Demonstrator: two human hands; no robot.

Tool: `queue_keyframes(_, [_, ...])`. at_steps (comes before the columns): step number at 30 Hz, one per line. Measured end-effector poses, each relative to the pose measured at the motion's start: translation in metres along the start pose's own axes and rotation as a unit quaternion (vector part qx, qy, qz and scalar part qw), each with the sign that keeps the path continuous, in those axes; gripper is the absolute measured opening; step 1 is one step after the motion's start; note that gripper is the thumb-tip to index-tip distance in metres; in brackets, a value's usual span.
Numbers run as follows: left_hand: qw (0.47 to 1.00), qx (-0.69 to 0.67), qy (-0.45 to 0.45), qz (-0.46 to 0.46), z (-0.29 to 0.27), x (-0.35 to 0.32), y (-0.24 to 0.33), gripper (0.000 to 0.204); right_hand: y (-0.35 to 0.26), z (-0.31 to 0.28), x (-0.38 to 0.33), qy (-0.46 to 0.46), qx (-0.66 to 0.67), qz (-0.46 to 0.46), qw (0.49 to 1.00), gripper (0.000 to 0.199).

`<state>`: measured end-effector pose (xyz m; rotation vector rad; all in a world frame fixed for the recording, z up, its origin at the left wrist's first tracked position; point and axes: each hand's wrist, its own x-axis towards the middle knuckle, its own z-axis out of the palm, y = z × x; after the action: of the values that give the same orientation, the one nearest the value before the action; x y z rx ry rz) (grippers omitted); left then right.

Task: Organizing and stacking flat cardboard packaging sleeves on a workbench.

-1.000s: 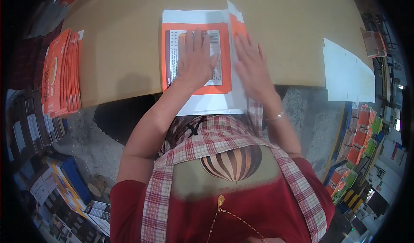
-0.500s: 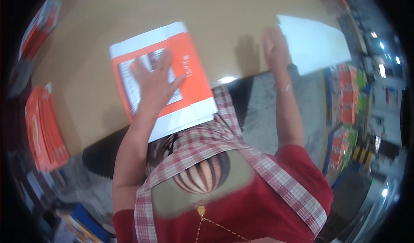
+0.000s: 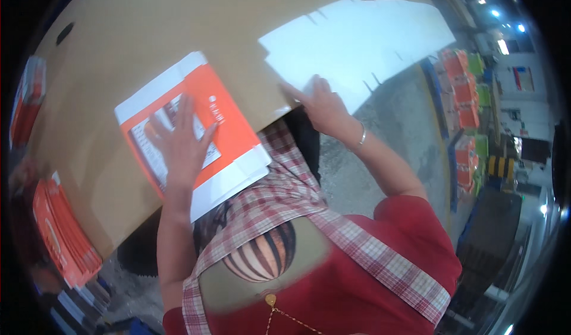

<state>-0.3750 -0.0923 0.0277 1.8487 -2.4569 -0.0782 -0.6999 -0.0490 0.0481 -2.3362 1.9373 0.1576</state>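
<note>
A flat orange and white cardboard piece with a printed dark-and-white panel lies on the brown table, its near end reaching over the table's edge against my checked apron. My left hand rests flat on the printed panel, fingers spread. To the right, a large white cardboard blank with slits along its sides lies unfolded, partly overhanging the table edge. My right hand lies at the blank's near left edge, thumb and fingers apart, fingertips on the white surface.
Orange flat pieces stand in a stack at the table's left edge, with another orange and white stack farther up. A dark oval marks the brown table. Orange and green bundles sit beyond the floor at right.
The white blank has come leftward, farther onto the table, and more of it shows. My right hand has moved left and nearer to me. My left hand still lies on the orange cardboard piece.
</note>
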Motion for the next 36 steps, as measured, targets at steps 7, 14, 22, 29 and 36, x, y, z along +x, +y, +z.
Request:
queue_keyframes(7, [0.999, -0.036, 0.039, -0.003, 0.006, -0.003, 0.003, 0.077, -0.003, -0.029, 0.012, 0.047, 0.066, -0.034, 0.996, 0.083])
queue_keyframes(14, [0.94, -0.273, 0.202, 0.006, 0.018, -0.005, -0.022, 0.056, -0.018, -0.123, 0.02, 0.141, 0.677, -0.055, 0.72, 0.075])
queue_keyframes(22, [0.808, -0.576, 0.045, -0.115, 0.008, 0.008, -0.032, 0.051, -0.093, -0.022, 0.034, 0.039, 0.72, -0.01, 0.692, 0.078])
queue_keyframes(29, [0.829, -0.532, 0.081, -0.151, -0.003, 0.0, -0.023, 0.064, -0.084, -0.015, 0.033, 0.029, 0.309, 0.058, 0.949, 0.081])
queue_keyframes(36, [0.96, -0.078, 0.11, -0.246, -0.019, -0.016, -0.029, 0.071, -0.123, -0.019, 0.04, 0.051, 0.257, -0.005, 0.965, 0.079])
